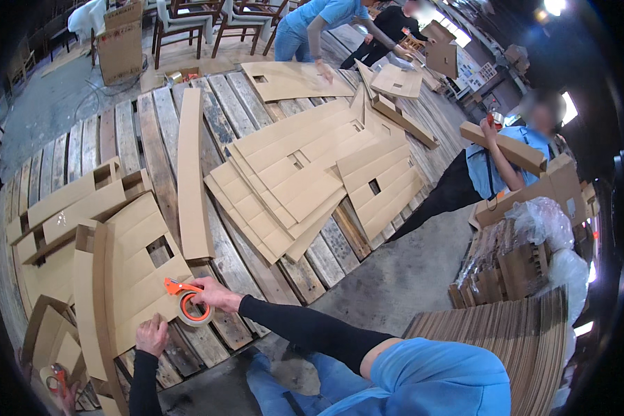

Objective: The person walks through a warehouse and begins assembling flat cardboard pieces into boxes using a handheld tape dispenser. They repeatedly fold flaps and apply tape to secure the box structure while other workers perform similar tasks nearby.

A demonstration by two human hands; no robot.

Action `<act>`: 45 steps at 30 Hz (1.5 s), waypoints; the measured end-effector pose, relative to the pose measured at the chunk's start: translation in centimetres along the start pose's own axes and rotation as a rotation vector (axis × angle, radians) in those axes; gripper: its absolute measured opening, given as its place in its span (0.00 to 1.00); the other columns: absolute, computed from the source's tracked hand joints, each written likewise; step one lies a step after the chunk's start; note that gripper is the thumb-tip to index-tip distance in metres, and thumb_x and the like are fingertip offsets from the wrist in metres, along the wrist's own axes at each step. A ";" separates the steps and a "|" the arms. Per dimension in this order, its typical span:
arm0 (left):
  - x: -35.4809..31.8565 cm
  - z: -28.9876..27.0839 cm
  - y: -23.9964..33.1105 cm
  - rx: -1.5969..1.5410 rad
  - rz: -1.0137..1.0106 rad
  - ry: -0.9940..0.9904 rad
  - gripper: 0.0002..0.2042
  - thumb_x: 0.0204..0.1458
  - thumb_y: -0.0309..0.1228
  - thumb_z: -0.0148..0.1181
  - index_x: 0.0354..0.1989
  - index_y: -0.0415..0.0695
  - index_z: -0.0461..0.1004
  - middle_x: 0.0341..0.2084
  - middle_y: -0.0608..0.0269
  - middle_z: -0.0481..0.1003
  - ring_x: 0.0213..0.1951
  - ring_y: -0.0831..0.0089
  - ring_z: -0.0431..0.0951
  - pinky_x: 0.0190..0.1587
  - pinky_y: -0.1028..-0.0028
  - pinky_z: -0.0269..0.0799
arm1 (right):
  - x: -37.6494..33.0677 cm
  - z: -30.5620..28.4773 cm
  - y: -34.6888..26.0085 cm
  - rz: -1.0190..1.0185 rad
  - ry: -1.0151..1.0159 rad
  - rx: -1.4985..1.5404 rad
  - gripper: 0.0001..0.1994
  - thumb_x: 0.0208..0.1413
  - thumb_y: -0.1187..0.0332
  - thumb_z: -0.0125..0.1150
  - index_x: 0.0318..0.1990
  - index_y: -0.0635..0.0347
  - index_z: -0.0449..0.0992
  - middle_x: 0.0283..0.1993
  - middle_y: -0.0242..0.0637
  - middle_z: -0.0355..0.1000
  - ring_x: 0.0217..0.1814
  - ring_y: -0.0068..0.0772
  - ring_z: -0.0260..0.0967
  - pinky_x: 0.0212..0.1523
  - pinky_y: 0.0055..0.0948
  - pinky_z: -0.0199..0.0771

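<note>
On the near edge of a wooden plank platform [128,132], lower left of the view, item one: a flat cardboard sheet [142,277] with a rectangular cut-out, lying on the planks with a narrow folded cardboard strip [90,305] along its left side.

Item two: a tape dispenser [189,304], orange handle, with a pale roll of tape, resting on the lower right corner of that sheet. The right hand [218,295] is closed around its handle and roll, forearm in a black sleeve coming in from the lower right.

Item three: the left hand [151,336], fingers curled and pressed flat on the sheet's near edge, holding nothing; it lies just left of the dispenser.

Item four: further folded cardboard pieces [69,208] to the left on the platform, and one long cardboard strip [193,173] lying lengthwise across the planks.

Item five: a fanned stack of slotted cardboard sheets [305,180] at the centre of the platform, well apart from the hands.

Item six: a ribbed pile of stacked cardboard [513,340] at lower right, beside plastic-wrapped bundles [541,225].

Item seven: a seated person in blue [506,163] at right, holding a long cardboard box; what that person's raised hand grips is too small to tell, possibly another dispenser. Two more people [340,24] bend over sheets at the far edge.
</note>
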State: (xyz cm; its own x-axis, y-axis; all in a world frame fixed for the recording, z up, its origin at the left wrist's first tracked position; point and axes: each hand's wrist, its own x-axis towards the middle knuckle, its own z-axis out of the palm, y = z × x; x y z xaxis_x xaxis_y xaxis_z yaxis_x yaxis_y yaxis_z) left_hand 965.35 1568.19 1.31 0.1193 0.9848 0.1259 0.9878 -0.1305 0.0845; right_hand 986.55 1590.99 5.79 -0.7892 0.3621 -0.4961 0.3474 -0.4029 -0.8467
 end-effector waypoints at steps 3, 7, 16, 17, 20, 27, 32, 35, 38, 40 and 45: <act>2.1 -2.4 1.5 -0.019 -0.058 0.229 0.10 0.38 0.25 0.65 0.28 0.42 0.69 0.44 0.49 0.77 0.36 0.56 0.80 0.39 0.58 0.78 | -1.8 0.4 -4.0 -0.210 0.105 -0.221 0.22 0.48 0.76 0.64 0.54 0.65 0.76 0.43 0.42 0.80 0.45 0.35 0.77 0.47 0.33 0.76; 4.6 -5.0 3.1 0.036 -0.140 0.494 0.09 0.38 0.19 0.62 0.26 0.39 0.68 0.46 0.48 0.78 0.41 0.52 0.81 0.44 0.56 0.79 | -5.2 0.5 -11.6 -0.465 0.231 -0.439 0.20 0.43 0.79 0.60 0.48 0.63 0.78 0.42 0.54 0.79 0.49 0.58 0.76 0.50 0.44 0.75; 8.5 -7.0 8.0 -0.037 -0.219 0.696 0.11 0.39 0.16 0.62 0.27 0.39 0.66 0.48 0.48 0.79 0.46 0.50 0.81 0.48 0.55 0.79 | -11.4 -2.0 -17.9 -0.532 0.165 -0.503 0.22 0.45 0.80 0.66 0.52 0.64 0.77 0.46 0.49 0.79 0.52 0.39 0.77 0.53 0.34 0.74; 9.1 -7.6 9.2 -0.053 -0.205 0.687 0.11 0.39 0.17 0.63 0.27 0.39 0.66 0.49 0.48 0.78 0.47 0.50 0.80 0.51 0.53 0.77 | -13.0 -2.6 -18.1 -0.551 0.176 -0.517 0.23 0.45 0.80 0.65 0.53 0.64 0.76 0.46 0.48 0.79 0.52 0.37 0.77 0.53 0.33 0.74; 12.0 -9.3 14.3 -0.101 -0.198 0.617 0.14 0.38 0.19 0.67 0.29 0.40 0.66 0.58 0.45 0.72 0.58 0.48 0.73 0.64 0.44 0.66 | -17.0 -5.7 -16.7 -0.600 0.253 -0.209 0.28 0.41 0.82 0.59 0.57 0.67 0.75 0.46 0.46 0.79 0.49 0.36 0.78 0.53 0.33 0.76; 9.5 -3.9 13.2 -0.082 -0.651 0.452 0.11 0.41 0.16 0.59 0.34 0.37 0.68 0.64 0.40 0.65 0.64 0.41 0.66 0.65 0.51 0.63 | -29.0 -14.0 -23.4 -0.653 0.390 -0.161 0.28 0.45 0.83 0.57 0.59 0.67 0.73 0.50 0.36 0.77 0.54 0.24 0.73 0.57 0.27 0.72; 15.1 -7.9 17.4 -0.222 -0.308 0.630 0.09 0.36 0.18 0.59 0.30 0.38 0.71 0.59 0.42 0.71 0.61 0.42 0.70 0.62 0.52 0.66 | -40.2 -20.7 -27.0 -0.596 0.433 -0.089 0.26 0.48 0.83 0.55 0.59 0.66 0.73 0.50 0.37 0.77 0.52 0.27 0.75 0.56 0.30 0.75; 19.1 -12.8 21.9 -0.162 -0.142 0.616 0.06 0.38 0.24 0.59 0.27 0.41 0.73 0.58 0.45 0.72 0.60 0.46 0.71 0.61 0.52 0.68 | -46.7 -25.4 -25.6 -0.663 0.470 -0.051 0.34 0.44 0.82 0.52 0.66 0.68 0.67 0.61 0.45 0.73 0.59 0.36 0.74 0.59 0.33 0.75; 20.3 -15.6 29.9 -0.215 -0.088 0.469 0.07 0.40 0.29 0.61 0.29 0.44 0.75 0.56 0.49 0.73 0.58 0.50 0.72 0.59 0.52 0.68 | -53.1 -31.7 -19.4 -0.671 0.637 0.116 0.44 0.45 0.83 0.51 0.75 0.60 0.51 0.68 0.47 0.67 0.65 0.41 0.70 0.65 0.41 0.71; 18.5 -15.4 34.6 -0.231 -0.054 0.372 0.07 0.40 0.27 0.61 0.30 0.45 0.76 0.56 0.49 0.73 0.57 0.50 0.73 0.59 0.54 0.70 | -54.7 -36.2 -11.5 -0.597 0.729 0.184 0.48 0.47 0.82 0.54 0.78 0.48 0.45 0.68 0.44 0.65 0.63 0.41 0.70 0.63 0.42 0.73; 15.1 -7.6 45.1 -0.357 -0.148 0.052 0.12 0.44 0.30 0.62 0.39 0.47 0.77 0.56 0.52 0.73 0.58 0.55 0.73 0.59 0.57 0.70 | -54.7 -44.0 6.3 -0.287 0.815 0.311 0.24 0.57 0.73 0.63 0.62 0.61 0.69 0.55 0.37 0.75 0.54 0.37 0.76 0.55 0.38 0.78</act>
State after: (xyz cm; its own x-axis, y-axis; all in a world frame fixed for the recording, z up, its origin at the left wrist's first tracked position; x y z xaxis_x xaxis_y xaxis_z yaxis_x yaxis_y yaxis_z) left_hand 1010.96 1576.28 14.49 -0.0362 0.9901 0.1357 0.8961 -0.0279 0.4431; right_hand 1054.18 1605.63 19.17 -0.1817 0.9162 -0.3571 -0.0517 -0.3715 -0.9270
